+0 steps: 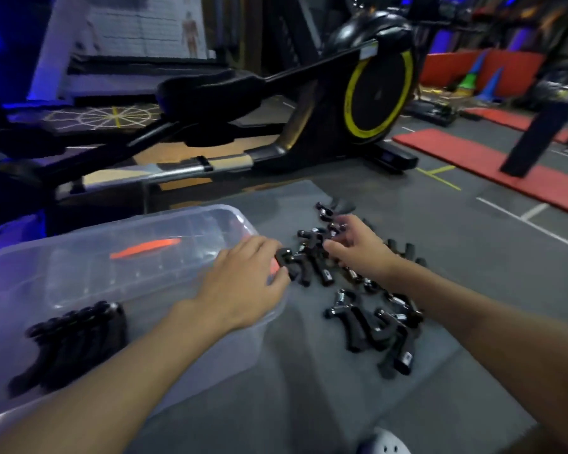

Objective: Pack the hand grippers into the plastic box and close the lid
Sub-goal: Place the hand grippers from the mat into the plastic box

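A clear plastic box (pixel 145 224) stands open on the grey mat at the left, with a row of black hand grippers (pixel 76 342) stacked in its near corner. Several loose black hand grippers (pixel 374 326) lie scattered on the mat to the right of the box. My left hand (pixel 243 283) reaches over the box's right rim and pinches one black hand gripper (pixel 287 262) at the edge of the pile. My right hand (pixel 358 247) curls its fingers round another hand gripper (pixel 315 237) in the far part of the pile.
A grey mat (pixel 309 388) lies under the box and the pile. A black and yellow elliptical trainer (pixel 309 103) stands just behind. Red mats (pixel 473 158) and a dark post (pixel 538 136) are at the right. A white shoe (pixel 384 445) shows at the bottom edge.
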{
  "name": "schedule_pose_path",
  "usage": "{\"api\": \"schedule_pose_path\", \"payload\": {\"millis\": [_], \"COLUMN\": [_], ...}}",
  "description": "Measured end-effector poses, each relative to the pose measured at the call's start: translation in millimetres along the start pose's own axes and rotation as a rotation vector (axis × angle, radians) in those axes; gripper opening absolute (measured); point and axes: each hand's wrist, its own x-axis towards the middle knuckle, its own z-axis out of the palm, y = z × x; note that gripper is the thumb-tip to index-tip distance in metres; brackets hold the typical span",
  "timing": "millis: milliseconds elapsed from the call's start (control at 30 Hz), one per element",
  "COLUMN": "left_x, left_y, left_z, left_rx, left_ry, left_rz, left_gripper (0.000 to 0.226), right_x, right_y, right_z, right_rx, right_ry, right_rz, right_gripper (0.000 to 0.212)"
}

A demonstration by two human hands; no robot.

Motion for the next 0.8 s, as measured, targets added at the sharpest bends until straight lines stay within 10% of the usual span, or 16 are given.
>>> {"api": "schedule_pose_path", "payload": {"millis": [800], "left_x": [9], "left_y": [7], "left_z": [46], "left_rx": [0.094], "left_ry": [-0.036], "left_rz": [0.034], "left_gripper": [0.061], "right_x": [-16], "right_y": [151], "right_z": [37], "right_rx": [-0.416], "right_ry": [-0.096], "right_rz": [0.335], "right_gripper": [0.12]}}
